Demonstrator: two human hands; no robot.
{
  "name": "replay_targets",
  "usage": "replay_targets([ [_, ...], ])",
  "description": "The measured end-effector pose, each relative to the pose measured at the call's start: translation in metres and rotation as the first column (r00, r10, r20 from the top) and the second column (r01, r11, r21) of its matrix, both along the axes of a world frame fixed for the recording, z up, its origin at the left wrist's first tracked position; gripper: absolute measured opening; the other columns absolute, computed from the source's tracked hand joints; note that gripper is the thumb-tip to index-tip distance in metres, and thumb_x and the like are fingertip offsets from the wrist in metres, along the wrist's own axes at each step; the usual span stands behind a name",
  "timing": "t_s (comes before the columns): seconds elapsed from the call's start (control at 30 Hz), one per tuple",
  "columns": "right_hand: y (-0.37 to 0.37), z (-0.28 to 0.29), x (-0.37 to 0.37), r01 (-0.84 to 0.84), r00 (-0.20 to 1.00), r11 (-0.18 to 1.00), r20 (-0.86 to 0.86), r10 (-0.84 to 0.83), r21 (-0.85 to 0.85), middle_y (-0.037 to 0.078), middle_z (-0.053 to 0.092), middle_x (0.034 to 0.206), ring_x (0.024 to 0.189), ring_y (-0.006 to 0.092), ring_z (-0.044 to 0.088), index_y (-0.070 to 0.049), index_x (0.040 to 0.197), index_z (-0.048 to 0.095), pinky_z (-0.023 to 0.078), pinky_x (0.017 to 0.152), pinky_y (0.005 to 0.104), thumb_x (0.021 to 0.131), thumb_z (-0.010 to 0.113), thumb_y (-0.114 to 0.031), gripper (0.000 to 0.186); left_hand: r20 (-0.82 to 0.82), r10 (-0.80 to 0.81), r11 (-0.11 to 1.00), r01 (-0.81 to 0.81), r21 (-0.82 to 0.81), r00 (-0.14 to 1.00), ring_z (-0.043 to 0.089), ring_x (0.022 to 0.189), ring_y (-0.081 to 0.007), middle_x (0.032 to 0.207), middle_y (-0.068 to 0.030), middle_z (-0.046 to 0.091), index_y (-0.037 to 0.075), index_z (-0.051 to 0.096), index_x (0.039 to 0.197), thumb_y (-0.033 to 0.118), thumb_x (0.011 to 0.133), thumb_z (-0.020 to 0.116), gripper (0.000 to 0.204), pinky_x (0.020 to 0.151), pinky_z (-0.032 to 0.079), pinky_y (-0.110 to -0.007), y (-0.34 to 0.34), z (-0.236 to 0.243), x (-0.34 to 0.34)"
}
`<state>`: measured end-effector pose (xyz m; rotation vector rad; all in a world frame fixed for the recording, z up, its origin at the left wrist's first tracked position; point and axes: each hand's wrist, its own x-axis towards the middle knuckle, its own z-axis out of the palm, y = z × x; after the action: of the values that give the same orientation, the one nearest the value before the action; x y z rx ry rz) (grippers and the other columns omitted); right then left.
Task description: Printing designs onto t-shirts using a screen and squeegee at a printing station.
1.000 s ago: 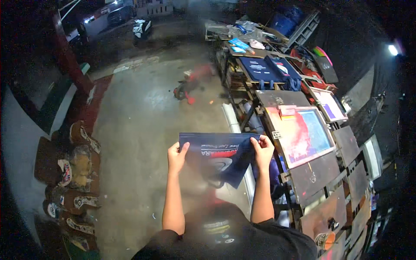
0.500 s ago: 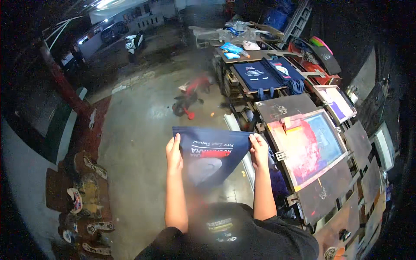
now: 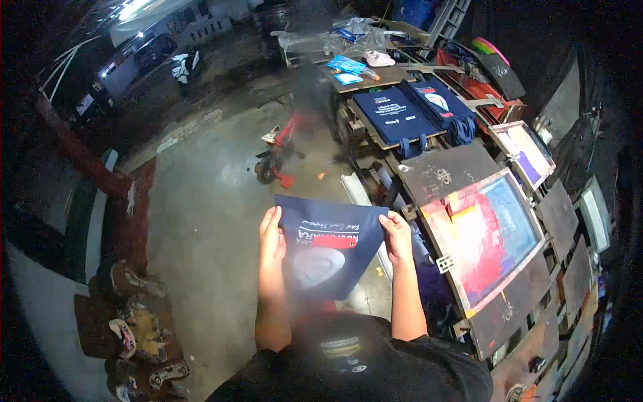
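Note:
A navy tote bag hangs spread out in front of my body, with white lettering, a red bar and a pale rounded shape printed on it. Its print is upside down as I look at it. My left hand pinches the upper left corner, thumb uppermost. At the upper right corner my right hand closes on the fabric in the same way. No handles show on this bag; its lower part tapers toward my black shirt, where the picture is blurred.
On my right, a long rack of dark boards carries a paint-smeared screen-printing frame and a smaller frame. Navy tote bags lie beyond, near blue packets. A small red bike stands ahead; worn seats are at left.
The bag is stretched flatter and its printed face shows more fully. Both hands keep their corners. The view has shifted slightly, moving the bike left in the picture.

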<state>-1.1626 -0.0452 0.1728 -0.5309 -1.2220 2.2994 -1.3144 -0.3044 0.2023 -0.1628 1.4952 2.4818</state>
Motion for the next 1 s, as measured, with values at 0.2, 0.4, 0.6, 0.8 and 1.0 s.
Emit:
replay_targets([
  [0.2,0.009,0.016,-0.100,0.050,0.997,0.998,0.051,-0.052,0.035,0.005,0.071,0.096,0.083,0.0126,0.067,-0.003,0.105,0.065,0.052,0.077,0.0257,0.094,0.063,-0.008,0.012,-0.045,-0.122,0.992,0.121,-0.021,0.991,0.054,0.108,-0.0128,0.131,-0.0076,0.055,0.011,0.045,0.142,0.036,0.094,0.069,0.059,0.090,0.047,-0.036,0.017,-0.019,-0.108],
  [0.4,0.004,0.049,-0.185,-0.050,0.998,0.998,-0.037,0.048,-0.041,0.006,0.070,0.098,0.087,0.0157,0.067,-0.004,0.106,0.063,0.055,0.080,0.0305,0.096,0.060,-0.008,0.011,-0.130,-0.447,0.834,0.360,-0.418,0.885,0.043,0.136,-0.0319,0.156,-0.0205,0.028,0.012,0.014,0.158,0.049,0.094,0.064,0.089,0.107,0.038,-0.049,0.048,-0.025,-0.165],
  [0.6,0.009,0.072,-0.219,-0.264,0.955,0.959,-0.167,0.245,-0.102,0.008,0.067,0.107,0.096,0.0165,0.065,-0.003,0.112,0.059,0.053,0.089,0.0324,0.097,0.059,-0.015,0.019,-0.132,-0.637,0.736,0.548,-0.396,0.760,0.022,0.149,-0.0335,0.164,-0.0215,0.013,0.009,0.006,0.159,0.036,0.088,0.076,0.103,0.116,0.026,-0.047,0.086,-0.035,-0.193],
  [0.8,0.051,0.063,-0.248,-0.361,0.885,0.899,-0.394,0.247,-0.248,0.016,0.063,0.122,0.109,0.0248,0.064,0.003,0.124,0.054,0.053,0.097,0.0387,0.097,0.057,-0.013,0.031,-0.263,-0.656,0.740,0.533,-0.411,0.708,0.017,0.151,-0.0316,0.164,-0.0164,0.017,0.010,0.011,0.159,0.031,0.088,0.076,0.098,0.118,0.021,-0.047,0.139,-0.031,-0.211],
  [1.0,0.108,0.044,-0.290,-0.455,0.813,0.799,-0.549,0.194,-0.392,0.020,0.060,0.130,0.118,0.0307,0.061,0.005,0.135,0.049,0.050,0.104,0.0427,0.097,0.051,-0.007,0.040,-0.348,-0.564,0.825,0.509,-0.243,0.749,0.025,0.148,-0.0322,0.159,-0.0200,0.028,0.011,0.017,0.158,0.025,0.086,0.077,0.095,0.119,0.019,-0.045,0.189,-0.008,-0.244],
])
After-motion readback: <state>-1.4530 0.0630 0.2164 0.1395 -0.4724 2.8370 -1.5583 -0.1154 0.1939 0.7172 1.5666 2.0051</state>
